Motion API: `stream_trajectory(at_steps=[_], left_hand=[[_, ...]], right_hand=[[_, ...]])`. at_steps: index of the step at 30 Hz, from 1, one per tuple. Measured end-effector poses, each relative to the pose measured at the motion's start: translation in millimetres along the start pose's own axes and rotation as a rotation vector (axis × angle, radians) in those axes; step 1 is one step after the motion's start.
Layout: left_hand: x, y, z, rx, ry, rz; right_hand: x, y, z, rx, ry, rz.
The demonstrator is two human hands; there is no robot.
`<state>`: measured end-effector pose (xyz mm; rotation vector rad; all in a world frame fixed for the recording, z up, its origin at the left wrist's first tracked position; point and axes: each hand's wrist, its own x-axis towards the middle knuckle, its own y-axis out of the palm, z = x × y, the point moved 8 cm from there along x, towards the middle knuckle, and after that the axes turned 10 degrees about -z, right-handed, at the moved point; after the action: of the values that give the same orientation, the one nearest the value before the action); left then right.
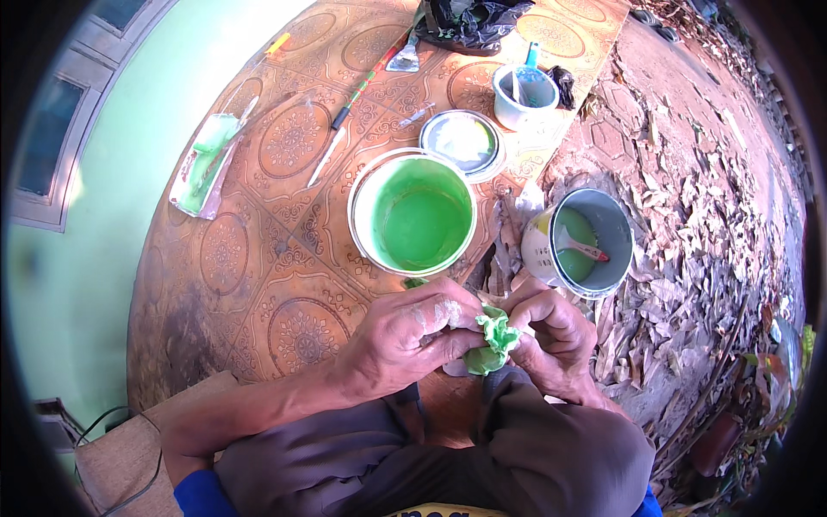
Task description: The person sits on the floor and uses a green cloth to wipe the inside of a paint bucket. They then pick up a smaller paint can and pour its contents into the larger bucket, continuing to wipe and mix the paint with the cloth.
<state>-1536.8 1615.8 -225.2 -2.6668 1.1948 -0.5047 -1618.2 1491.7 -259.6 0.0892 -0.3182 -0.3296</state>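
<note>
Hidden: the lower part of the rag (493, 343) is buried between the fingers; its full size cannot be made out. The elbows are cut off at the lower edge. What lies in the black bag (469, 21) at 12 o'clock cannot be told.
Left hand (405, 332): fingers curled, thumb and forefinger pinching the rag from the left; pale paint smears across the knuckles.
Right hand (551, 332): fingers bent inward, pinching the same rag from the right. The two hands are pressed close, almost touching.
Rag: crumpled, bright green, soft and wrinkled, held between both hands just above the knees, at 6 o'clock from the bucket (413, 214).
Bucket: round, white rim, inside coated in wet green paint, standing on the floor (258, 258) just beyond the hands.
Lid (463, 140): round, metal rim, pale inside, lying flat at 1 o'clock from the bucket, just beside it.
Can (581, 241): round, grey metal inside, green paint at the bottom, a brush (584, 250) lying in it; at 3 o'clock from the bucket, on dry leaves.
Cup (523, 95): white, round, near the lid at 1 o'clock.
Tray (202, 168): flat, oblong, green-smeared, at 9 o'clock from the bucket, well apart.
Floor: brown tiles with round ornament, dusty.
</note>
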Motion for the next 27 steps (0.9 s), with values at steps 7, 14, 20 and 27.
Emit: stream_trajectory(at_steps=[7,14,20,27], left_hand=[[1,-2,-3,-0.035,-0.022,-0.026],[4,-17,-16,0.054,0.186,-0.045],[-2,-17,-16,0.166,0.241,0.005],[-6,-10,-31,0.178,0.327,0.037]], right_hand=[[-1,0,-4,0.085,0.009,-0.057],[0,-10,8,-0.109,-0.101,-0.116],[5,-7,27,-0.328,-0.23,-0.028],[0,-8,40,-0.342,-0.391,0.007]])
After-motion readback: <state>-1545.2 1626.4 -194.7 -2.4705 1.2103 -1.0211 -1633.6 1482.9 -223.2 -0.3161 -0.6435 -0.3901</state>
